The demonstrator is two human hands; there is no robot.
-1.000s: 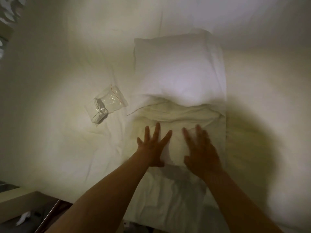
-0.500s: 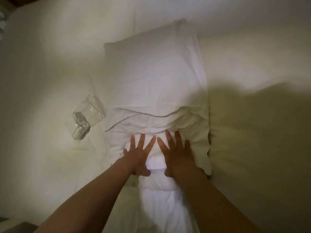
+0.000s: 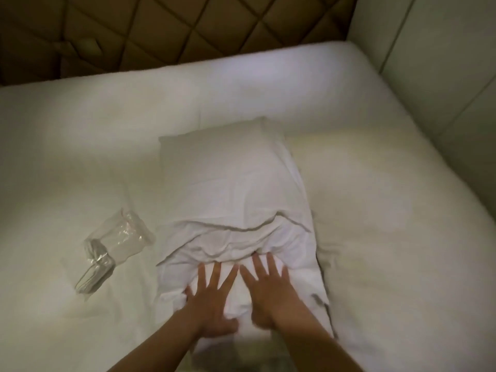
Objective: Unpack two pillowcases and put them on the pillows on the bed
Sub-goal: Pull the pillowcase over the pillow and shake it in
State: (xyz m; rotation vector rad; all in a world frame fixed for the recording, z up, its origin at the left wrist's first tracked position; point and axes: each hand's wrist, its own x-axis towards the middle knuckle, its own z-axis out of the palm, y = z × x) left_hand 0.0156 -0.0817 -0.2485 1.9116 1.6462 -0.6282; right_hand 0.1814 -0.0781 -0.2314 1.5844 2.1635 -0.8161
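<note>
A bag [image 3: 115,248] lies left on the bed [image 3: 375,210]. Our left hand [image 3: 212,299] and right hand [image 3: 271,291] press flat, fingers spread, gripping nothing, on the near end of the pillow [image 3: 230,167]. It runs lengthwise away from us; the bunched pillowcase [image 3: 241,242] lies just ahead of both hands, equally near.

sheet [image 3: 375,210] right of frame: open | left: plastic bag [image 3: 112,251] lies | centre: pillow [image 3: 228,178] bulks | top: headboard [image 3: 161,30] walls

No text, label, brand, number or sign can be read, neither on the pillowcase [image 3: 236,183] nor the clear plastic bag [image 3: 118,245].
</note>
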